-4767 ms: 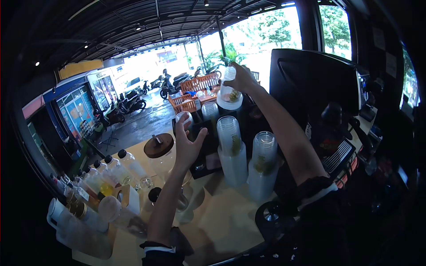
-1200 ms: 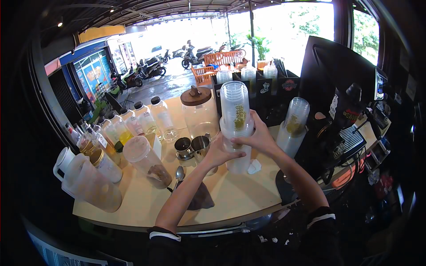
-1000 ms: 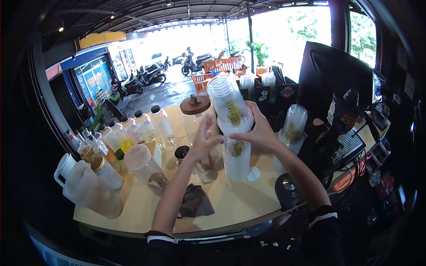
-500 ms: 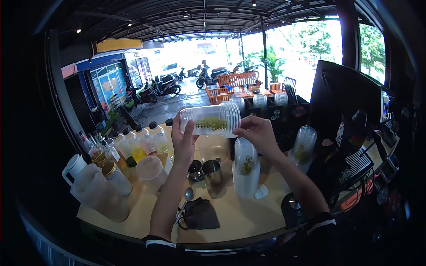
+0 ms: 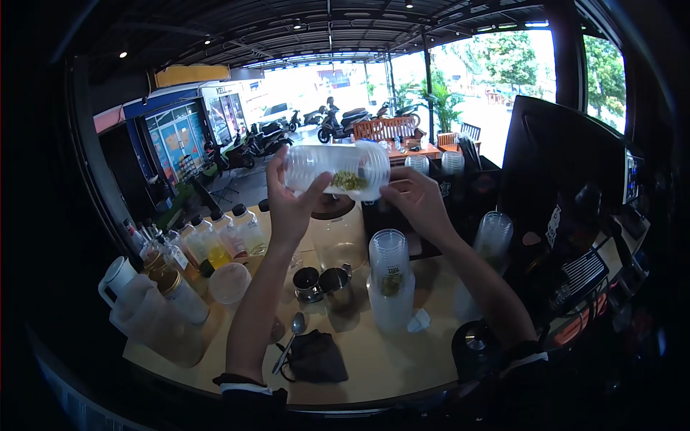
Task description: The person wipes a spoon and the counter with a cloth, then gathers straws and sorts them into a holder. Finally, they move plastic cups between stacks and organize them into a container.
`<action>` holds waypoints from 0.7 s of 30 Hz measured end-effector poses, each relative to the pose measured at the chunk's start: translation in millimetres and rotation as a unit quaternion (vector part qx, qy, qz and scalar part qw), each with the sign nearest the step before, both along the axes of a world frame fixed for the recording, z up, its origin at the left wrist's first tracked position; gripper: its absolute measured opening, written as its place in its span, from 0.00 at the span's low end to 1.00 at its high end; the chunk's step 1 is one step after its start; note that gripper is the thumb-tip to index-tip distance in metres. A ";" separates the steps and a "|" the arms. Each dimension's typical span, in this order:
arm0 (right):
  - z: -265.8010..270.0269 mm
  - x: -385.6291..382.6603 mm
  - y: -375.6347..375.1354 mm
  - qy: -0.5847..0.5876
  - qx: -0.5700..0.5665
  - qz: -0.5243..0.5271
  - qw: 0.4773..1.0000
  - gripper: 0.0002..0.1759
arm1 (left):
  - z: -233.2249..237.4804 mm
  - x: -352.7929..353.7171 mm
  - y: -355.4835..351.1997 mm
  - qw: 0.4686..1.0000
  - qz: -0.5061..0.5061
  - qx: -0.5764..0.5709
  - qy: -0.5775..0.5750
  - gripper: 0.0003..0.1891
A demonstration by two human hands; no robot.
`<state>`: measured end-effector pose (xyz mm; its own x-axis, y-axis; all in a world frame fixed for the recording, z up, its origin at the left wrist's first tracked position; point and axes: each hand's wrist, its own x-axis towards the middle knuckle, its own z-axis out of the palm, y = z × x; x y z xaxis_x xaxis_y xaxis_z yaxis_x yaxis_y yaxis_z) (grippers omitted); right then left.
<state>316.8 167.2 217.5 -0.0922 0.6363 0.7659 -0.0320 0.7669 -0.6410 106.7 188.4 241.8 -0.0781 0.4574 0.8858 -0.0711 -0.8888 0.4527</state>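
A sideways stack of clear plastic cups (image 5: 305, 169) with a green-gold print is held up over the counter, rims to the right and slightly blurred. My left hand (image 5: 291, 208) wraps its base end, thumb along the near side. At the rim end, the fingers of my right hand (image 5: 420, 205) are bent against the cup edges. Below them, another cup stack (image 5: 389, 251) stands upright in a frosted container (image 5: 392, 309). To its left are a metal cup (image 5: 336, 291) and a small metal vessel (image 5: 307, 284).
Several bottles (image 5: 248, 226), a frosted pitcher (image 5: 154, 312) and a round tub (image 5: 230, 282) line the left. A spoon (image 5: 297, 327) lies by a black cloth (image 5: 320, 357). A large clear container (image 5: 341, 237) stands behind. At right are a monitor (image 5: 564, 158) and more cups (image 5: 494, 233).
The held stack has risen slightly, and its print has turned and blurred. My left thumb now lies farther along the cups. The camera view has shifted a little.
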 end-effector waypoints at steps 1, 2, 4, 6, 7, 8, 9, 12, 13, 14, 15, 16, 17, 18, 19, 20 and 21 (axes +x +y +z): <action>5.8 6.6 -1.9 0.010 -0.026 -0.045 0.999 0.14 | 8.0 3.9 3.4 0.999 -0.028 -0.014 -0.007 0.40; 9.7 14.1 -1.1 0.020 -0.051 -0.089 0.994 0.16 | 13.2 7.9 11.9 0.999 -0.030 -0.016 -0.007 0.40; 10.0 29.7 5.8 0.007 -0.068 -0.128 0.989 0.18 | 23.2 15.8 32.2 0.999 0.035 0.024 0.028 0.39; 11.2 39.2 6.4 0.020 -0.084 -0.136 0.987 0.18 | 29.2 25.2 59.2 0.998 0.051 0.015 0.046 0.40; 7.8 43.1 11.4 0.019 -0.084 -0.137 0.987 0.18 | 31.7 30.7 72.5 0.995 0.057 0.002 0.077 0.41; 1.5 46.6 18.6 0.000 -0.047 -0.158 0.986 0.18 | 33.7 36.0 85.5 0.992 0.063 -0.011 0.108 0.41; -2.9 49.8 22.8 -0.020 -0.010 -0.178 0.984 0.17 | 34.1 41.9 98.5 0.988 0.089 -0.012 0.127 0.42; -3.1 50.6 15.7 -0.040 -0.057 -0.173 0.983 0.17 | 30.2 54.0 148.6 0.976 0.116 0.025 0.185 0.41; -7.5 50.8 19.8 -0.062 -0.019 -0.189 0.980 0.18 | 28.4 58.3 155.5 0.971 0.130 0.020 0.198 0.42; -8.9 50.1 19.7 -0.063 -0.021 -0.192 0.979 0.18 | 27.1 61.6 162.5 0.972 0.127 0.019 0.197 0.42; -8.6 47.8 16.7 -0.083 -0.012 -0.191 0.978 0.19 | 25.3 63.0 173.0 0.968 0.118 0.009 0.223 0.44; -8.3 45.5 12.9 -0.103 -0.004 -0.189 0.977 0.20 | 22.4 63.7 184.6 0.962 0.109 -0.002 0.250 0.46; -7.5 43.8 8.5 -0.118 0.001 -0.197 0.973 0.20 | 19.5 64.6 196.1 0.954 0.118 -0.009 0.276 0.45; -9.4 43.5 7.9 -0.119 -0.004 -0.198 0.973 0.20 | 18.9 67.8 195.9 0.954 0.115 -0.012 0.276 0.45; -11.4 43.3 7.9 -0.135 0.002 -0.201 0.970 0.20 | 18.6 70.5 195.6 0.947 0.110 -0.032 0.301 0.45; -13.0 43.0 7.7 -0.152 0.009 -0.204 0.967 0.21 | 17.6 73.0 194.5 0.938 0.106 -0.052 0.325 0.45; -13.9 42.3 6.7 -0.154 0.006 -0.204 0.967 0.21 | 13.7 74.8 194.8 0.937 0.090 -0.069 0.329 0.44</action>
<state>359.1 173.9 203.6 -0.0592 0.6593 0.7495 0.4655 0.6824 -0.5635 181.5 383.2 255.5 0.3774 0.6030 0.7028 0.4098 -0.7893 0.4572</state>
